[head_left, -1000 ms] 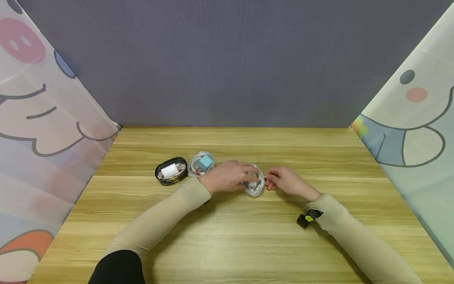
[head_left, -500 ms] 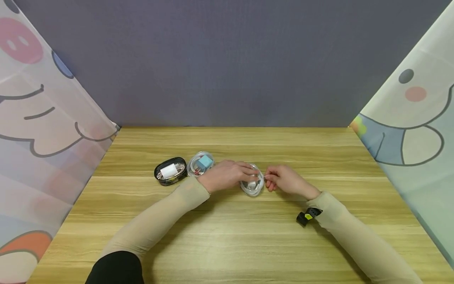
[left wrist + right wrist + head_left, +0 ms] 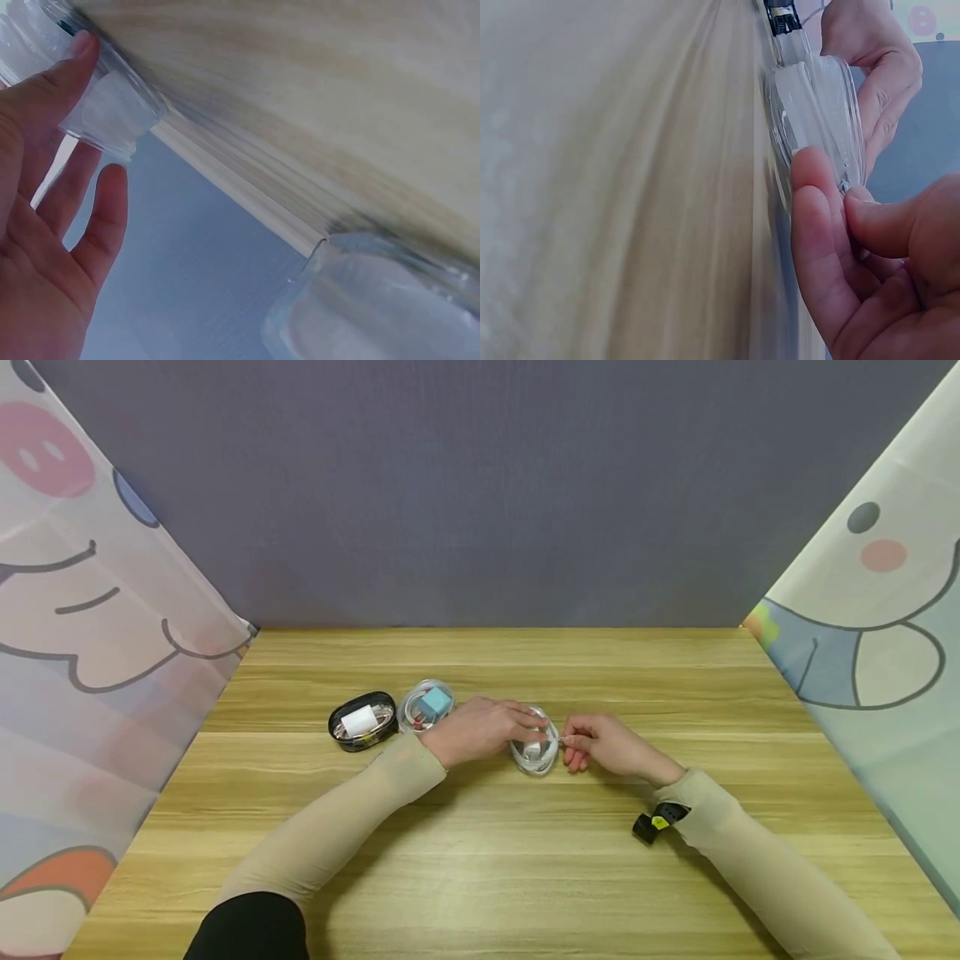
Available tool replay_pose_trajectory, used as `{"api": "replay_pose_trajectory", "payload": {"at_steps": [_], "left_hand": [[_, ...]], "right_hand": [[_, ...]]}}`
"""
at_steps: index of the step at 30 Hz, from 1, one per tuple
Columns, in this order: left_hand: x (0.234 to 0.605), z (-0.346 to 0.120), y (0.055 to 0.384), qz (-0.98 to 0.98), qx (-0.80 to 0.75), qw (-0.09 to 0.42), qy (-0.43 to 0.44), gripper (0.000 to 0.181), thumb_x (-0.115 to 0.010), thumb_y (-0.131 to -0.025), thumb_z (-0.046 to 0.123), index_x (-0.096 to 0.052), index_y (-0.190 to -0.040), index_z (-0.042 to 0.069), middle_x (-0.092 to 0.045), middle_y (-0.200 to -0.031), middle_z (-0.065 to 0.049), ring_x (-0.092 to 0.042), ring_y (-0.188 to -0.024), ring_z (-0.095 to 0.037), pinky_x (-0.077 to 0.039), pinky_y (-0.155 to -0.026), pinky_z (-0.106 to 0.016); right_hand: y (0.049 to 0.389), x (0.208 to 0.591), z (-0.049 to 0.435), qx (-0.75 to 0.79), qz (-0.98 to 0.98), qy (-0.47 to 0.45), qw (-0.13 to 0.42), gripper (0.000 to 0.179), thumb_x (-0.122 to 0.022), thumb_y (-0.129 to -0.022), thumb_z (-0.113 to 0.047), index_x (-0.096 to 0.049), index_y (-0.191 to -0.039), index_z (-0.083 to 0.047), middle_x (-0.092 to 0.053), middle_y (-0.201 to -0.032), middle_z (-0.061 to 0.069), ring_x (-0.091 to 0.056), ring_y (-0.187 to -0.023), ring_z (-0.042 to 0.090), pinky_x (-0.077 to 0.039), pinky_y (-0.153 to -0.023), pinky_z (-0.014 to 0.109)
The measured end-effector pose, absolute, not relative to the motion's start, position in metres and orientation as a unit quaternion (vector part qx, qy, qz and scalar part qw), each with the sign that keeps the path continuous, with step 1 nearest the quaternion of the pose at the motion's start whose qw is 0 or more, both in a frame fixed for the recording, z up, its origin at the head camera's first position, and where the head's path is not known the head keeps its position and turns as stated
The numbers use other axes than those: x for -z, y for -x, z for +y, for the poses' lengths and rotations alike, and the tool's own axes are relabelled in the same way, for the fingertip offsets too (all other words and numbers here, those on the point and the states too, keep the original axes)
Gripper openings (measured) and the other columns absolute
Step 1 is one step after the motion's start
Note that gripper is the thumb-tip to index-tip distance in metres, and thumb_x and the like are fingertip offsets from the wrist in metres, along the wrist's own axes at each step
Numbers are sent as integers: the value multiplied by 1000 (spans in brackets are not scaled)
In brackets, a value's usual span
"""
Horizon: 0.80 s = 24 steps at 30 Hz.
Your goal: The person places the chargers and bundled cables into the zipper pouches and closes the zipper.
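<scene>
A clear, round-cornered zip pouch (image 3: 551,753) with pale contents stands on the wooden table near the middle. My left hand (image 3: 487,731) grips it from the left, thumb on one face and fingers on the other in the left wrist view. From the right, my right hand (image 3: 611,745) pinches the small zipper pull (image 3: 844,186) between thumb and index finger at the pouch's edge. The zip runs along the pouch's narrow side (image 3: 826,112) in the right wrist view. The left fingers cover part of the pouch in the head view.
Left of my left hand lie another clear pouch (image 3: 406,710) with a blue plug charger (image 3: 435,702) and a black-edged pouch (image 3: 345,705) with a white charger (image 3: 360,721). A grey panel (image 3: 480,510) stands behind the table (image 3: 480,877), with printed cloths at both sides.
My right hand has shifted very slightly to the right, and its lower fingers hang a little looser. The left hand and the pouches stay almost where they were.
</scene>
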<state>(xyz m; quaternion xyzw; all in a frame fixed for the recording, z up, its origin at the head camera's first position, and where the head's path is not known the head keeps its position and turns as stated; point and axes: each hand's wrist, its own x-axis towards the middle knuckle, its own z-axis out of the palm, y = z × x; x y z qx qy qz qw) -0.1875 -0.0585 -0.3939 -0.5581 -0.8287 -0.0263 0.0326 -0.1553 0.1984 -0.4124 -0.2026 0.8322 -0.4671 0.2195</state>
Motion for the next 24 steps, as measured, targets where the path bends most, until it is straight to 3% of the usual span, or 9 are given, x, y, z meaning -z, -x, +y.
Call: {"api": "replay_pose_trajectory", "payload": {"at_steps": [10, 17, 24], "left_hand": [[394, -58, 185, -837, 37, 32, 544, 56, -69, -87, -1, -65, -132, 32, -53, -143, 13, -49, -133, -11, -54, -87, -29], [394, -57, 186, -838, 43, 50, 542, 52, -66, -88, -4, -70, -125, 31, -58, -138, 13, -57, -125, -13, -57, -73, -28], [393, -55, 184, -839, 33, 58, 541, 49, -67, -89, -3, -71, -124, 31, -60, -136, 12, -57, -124, -12, -57, -78, -28]], "right_hand": [[155, 413, 200, 491, 809, 212, 245, 17, -47, -102, 4, -61, -93, 4, -69, -82, 12, -67, -71, 25, -59, -65, 36], [156, 414, 202, 494, 800, 225, 258, 16, -49, -102, 2, -62, -92, 4, -69, -83, 14, -68, -72, 28, -59, -65, 38], [154, 414, 202, 491, 799, 231, 258, 16, -50, -102, 0, -62, -92, 4, -68, -84, 14, -68, -72, 28, -59, -65, 39]]}}
